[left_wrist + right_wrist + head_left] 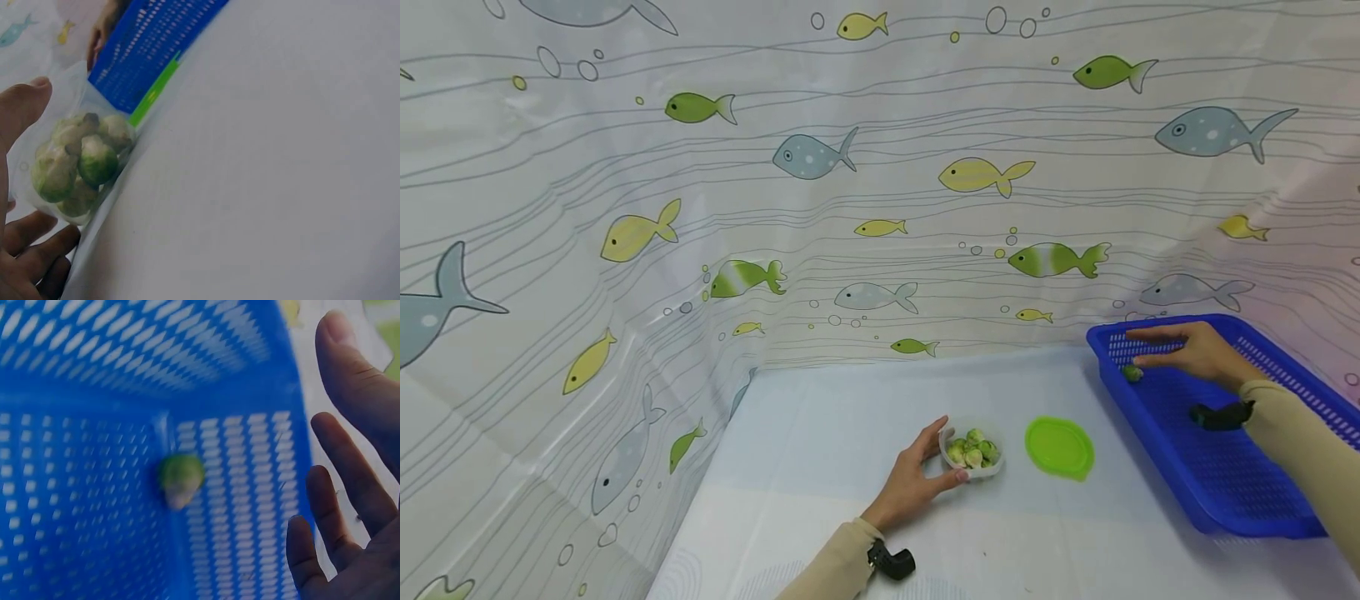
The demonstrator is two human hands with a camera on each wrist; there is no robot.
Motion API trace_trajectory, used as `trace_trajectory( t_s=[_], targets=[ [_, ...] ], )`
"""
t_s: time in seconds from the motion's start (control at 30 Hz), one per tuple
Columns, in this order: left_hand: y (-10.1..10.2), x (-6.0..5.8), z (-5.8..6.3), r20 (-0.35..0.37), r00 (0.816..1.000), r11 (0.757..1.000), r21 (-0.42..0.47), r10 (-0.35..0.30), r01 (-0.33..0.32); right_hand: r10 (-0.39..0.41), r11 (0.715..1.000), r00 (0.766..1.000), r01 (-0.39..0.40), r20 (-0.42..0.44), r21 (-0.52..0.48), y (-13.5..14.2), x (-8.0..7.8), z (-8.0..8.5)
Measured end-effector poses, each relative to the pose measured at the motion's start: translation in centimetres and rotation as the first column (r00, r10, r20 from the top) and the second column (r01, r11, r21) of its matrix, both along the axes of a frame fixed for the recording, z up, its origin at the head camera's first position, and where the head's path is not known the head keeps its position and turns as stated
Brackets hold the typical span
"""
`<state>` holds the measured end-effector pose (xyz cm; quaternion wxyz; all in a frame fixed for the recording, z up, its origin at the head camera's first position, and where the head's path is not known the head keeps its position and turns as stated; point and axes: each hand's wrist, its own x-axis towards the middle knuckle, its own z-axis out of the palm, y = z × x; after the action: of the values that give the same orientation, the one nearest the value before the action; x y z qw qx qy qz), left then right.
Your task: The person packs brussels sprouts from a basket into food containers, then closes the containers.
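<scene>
My left hand [913,482] holds a small clear plastic container [988,472] from its left side, thumb at the near wall and fingers at the far wall. Several green Brussels sprouts [973,450] lie inside it, and the left wrist view shows them through the see-through wall. Over the blue basket [1232,487], my right hand [1210,357] has its fingers apart with nothing between them. One Brussels sprout [181,480] sits on the basket's floor against a slotted wall, a little away from the fingers in the right wrist view.
A bright green lid [1060,447] lies flat on the white table [820,433] between the container and the basket. Behind the table hangs a fish-patterned sheet [925,267], close to the basket's far rim.
</scene>
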<state>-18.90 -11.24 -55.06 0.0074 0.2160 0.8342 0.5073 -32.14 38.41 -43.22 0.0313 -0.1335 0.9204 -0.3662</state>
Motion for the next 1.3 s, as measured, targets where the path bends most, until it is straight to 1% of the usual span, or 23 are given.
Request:
trace_trajectory(
  t_s=[0.17, 0.23, 0.4, 0.57, 0.63, 0.8, 1.03, 1.2, 1.3],
  targets=[
    [-0.1, -0.1, -0.2, -0.017, 1.0, 1.0, -0.009, -0.001, 0.001, -0.023, 0.999, 0.998, 0.02, 0.054, 0.041, 1.3, -0.6, -1.4],
    [-0.1, -0.1, -0.2, -0.014, 1.0, 1.0, -0.008, -0.002, 0.002, -0.025, 0.998, 0.998, 0.021, 0.062, 0.06, 1.7, -0.8, -2.0],
    [-0.1, -0.1, -0.3, -0.004, 1.0, 1.0, 0.007, -0.005, 0.005, -0.004, 0.997, 0.999, 0.001, 0.037, 0.083, 2.5, -1.4, -3.3],
    [0.0, -0.1, -0.3, -0.005, 1.0, 1.0, 0.015, -0.013, 0.013, 0.038, 0.995, 0.999, -0.04, 0.023, 0.094, 2.7, -1.8, -4.3],
    [0.0, -0.2, -0.3, -0.002, 1.0, 1.0, 0.016, -0.012, 0.012, 0.053, 0.994, 0.998, -0.055, 0.026, 0.091, 2.8, -2.0, -4.5],
    [0.0, -0.3, -0.3, -0.004, 1.0, 1.0, 0.01, -0.006, 0.006, 0.06, 0.992, 0.998, -0.062, 0.024, 0.106, 2.9, -2.4, -5.1],
    [0.0, -0.3, -0.2, -0.01, 1.0, 1.0, 0.013, -0.009, 0.009, 0.062, 0.991, 0.997, -0.068, 0.054, 0.113, 2.9, -2.9, -5.5],
    [0.0, -0.3, -0.1, -0.01, 1.0, 1.0, 0.008, -0.011, 0.011, 0.048, 0.989, 0.998, -0.053, 0.045, 0.136, 2.7, -3.1, -5.6],
    [0.0, -0.3, -0.1, -0.023, 1.0, 1.0, 0.003, -0.013, 0.013, 0.028, 0.987, 0.999, -0.033, 0.038, 0.157, 2.6, -3.4, -5.8]
  ],
)
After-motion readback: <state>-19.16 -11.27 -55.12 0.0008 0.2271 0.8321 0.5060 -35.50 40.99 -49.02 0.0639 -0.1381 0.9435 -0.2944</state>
